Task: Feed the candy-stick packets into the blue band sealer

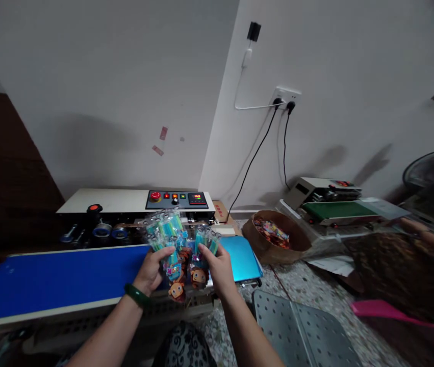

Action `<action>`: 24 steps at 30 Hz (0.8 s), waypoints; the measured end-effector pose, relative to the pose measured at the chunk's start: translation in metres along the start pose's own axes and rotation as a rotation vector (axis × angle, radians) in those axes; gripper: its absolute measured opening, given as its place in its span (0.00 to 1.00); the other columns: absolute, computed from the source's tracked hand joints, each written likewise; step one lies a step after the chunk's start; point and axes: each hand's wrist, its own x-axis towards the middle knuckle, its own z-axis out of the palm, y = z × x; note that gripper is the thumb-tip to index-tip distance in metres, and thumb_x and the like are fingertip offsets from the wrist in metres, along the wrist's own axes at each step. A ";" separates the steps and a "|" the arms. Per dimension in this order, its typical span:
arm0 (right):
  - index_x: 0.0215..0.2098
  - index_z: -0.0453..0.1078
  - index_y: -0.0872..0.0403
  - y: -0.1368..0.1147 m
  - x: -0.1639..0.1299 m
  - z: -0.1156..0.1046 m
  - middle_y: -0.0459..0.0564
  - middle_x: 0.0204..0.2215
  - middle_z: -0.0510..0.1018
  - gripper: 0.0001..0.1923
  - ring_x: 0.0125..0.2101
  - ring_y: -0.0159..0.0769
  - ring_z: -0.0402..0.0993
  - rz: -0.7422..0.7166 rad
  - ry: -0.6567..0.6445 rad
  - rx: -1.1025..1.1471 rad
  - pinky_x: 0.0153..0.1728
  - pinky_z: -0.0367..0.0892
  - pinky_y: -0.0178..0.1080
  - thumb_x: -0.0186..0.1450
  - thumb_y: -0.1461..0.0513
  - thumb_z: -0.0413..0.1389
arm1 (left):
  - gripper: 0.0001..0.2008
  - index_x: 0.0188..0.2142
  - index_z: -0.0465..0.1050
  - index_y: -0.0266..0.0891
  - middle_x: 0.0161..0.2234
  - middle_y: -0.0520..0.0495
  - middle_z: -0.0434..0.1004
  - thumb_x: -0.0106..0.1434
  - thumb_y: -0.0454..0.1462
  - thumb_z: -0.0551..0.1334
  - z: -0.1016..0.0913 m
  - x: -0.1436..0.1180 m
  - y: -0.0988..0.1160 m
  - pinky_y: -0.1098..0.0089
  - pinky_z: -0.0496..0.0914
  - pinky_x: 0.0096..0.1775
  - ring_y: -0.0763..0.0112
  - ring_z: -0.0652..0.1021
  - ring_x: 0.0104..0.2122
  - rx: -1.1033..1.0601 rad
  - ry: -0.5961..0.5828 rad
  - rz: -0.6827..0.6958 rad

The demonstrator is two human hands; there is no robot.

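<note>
Head view: both hands are raised together over the near edge of a blue belt (56,278) on a sealing machine (136,204). The left hand (151,272), with a green bangle (137,295) at the wrist, is closed around a bunch of clear packets (165,229) holding turquoise pieces. The right hand (219,267) grips a second, smaller bunch of packets (206,239) just beside the first. The two bunches touch between the hands, and cartoon-faced tags (197,276) hang below the fingers. Each bunch stands roughly upright, long axis running up and away from the palms, tops leaning toward the machine's control panel (176,199) beyond the hands. The belt stretches away to the left of the left hand, and that hand is the nearer one to it; a turquoise plate (241,257) sits just right of the right hand. Further right, well apart, a brown basket (262,244) of coloured pieces and a second, smaller sealing machine (331,204). How many packets each hand holds cannot be counted; the plastic glares and overlaps. The lower parts of the packets are hidden by the fingers. Another person's forearm (427,234) enters at the far right, its hand cut off from view. A perforated grey panel (301,331) lies below the right forearm.
</note>
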 end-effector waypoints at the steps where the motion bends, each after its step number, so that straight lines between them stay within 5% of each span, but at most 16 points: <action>1: 0.33 0.70 0.55 -0.001 0.002 -0.001 0.48 0.31 0.76 0.15 0.32 0.38 0.71 0.004 0.021 0.011 0.34 0.66 0.37 0.51 0.55 0.60 | 0.14 0.34 0.70 0.32 0.28 0.45 0.78 0.45 0.30 0.65 -0.004 0.001 0.005 0.64 0.73 0.32 0.62 0.78 0.29 -0.003 0.022 0.002; 5: 0.37 0.68 0.56 -0.006 0.010 -0.006 0.48 0.32 0.76 0.17 0.34 0.39 0.70 -0.020 0.075 0.021 0.35 0.66 0.38 0.51 0.55 0.59 | 0.09 0.29 0.71 0.31 0.24 0.45 0.77 0.44 0.29 0.64 -0.017 0.000 0.022 0.64 0.73 0.28 0.64 0.77 0.22 0.022 0.048 -0.047; 10: 0.41 0.64 0.52 -0.002 0.004 0.005 0.48 0.37 0.75 0.18 0.39 0.40 0.70 -0.019 -0.112 0.050 0.40 0.65 0.39 0.52 0.60 0.58 | 0.10 0.30 0.73 0.32 0.26 0.43 0.78 0.44 0.30 0.64 -0.018 -0.009 0.024 0.62 0.73 0.29 0.62 0.77 0.24 0.062 -0.122 -0.178; 14: 0.35 0.68 0.54 0.003 -0.004 0.025 0.48 0.34 0.75 0.12 0.37 0.41 0.70 -0.005 -0.213 0.028 0.40 0.64 0.41 0.51 0.61 0.58 | 0.14 0.34 0.73 0.33 0.28 0.42 0.79 0.43 0.30 0.65 -0.017 -0.013 0.018 0.63 0.72 0.28 0.62 0.77 0.24 0.069 -0.183 -0.183; 20: 0.36 0.69 0.54 0.013 -0.008 0.032 0.48 0.34 0.75 0.14 0.38 0.40 0.70 -0.011 -0.039 0.031 0.40 0.65 0.40 0.54 0.55 0.56 | 0.08 0.28 0.74 0.33 0.25 0.44 0.78 0.44 0.29 0.65 -0.024 -0.008 0.017 0.65 0.73 0.27 0.64 0.77 0.23 0.063 -0.078 -0.167; 24: 0.35 0.65 0.53 0.026 -0.002 0.013 0.45 0.25 0.73 0.16 0.24 0.35 0.71 0.073 0.112 0.133 0.28 0.68 0.38 0.52 0.53 0.57 | 0.06 0.25 0.73 0.33 0.21 0.47 0.77 0.43 0.29 0.65 -0.035 -0.006 0.022 0.68 0.71 0.19 0.68 0.74 0.17 0.062 -0.025 -0.167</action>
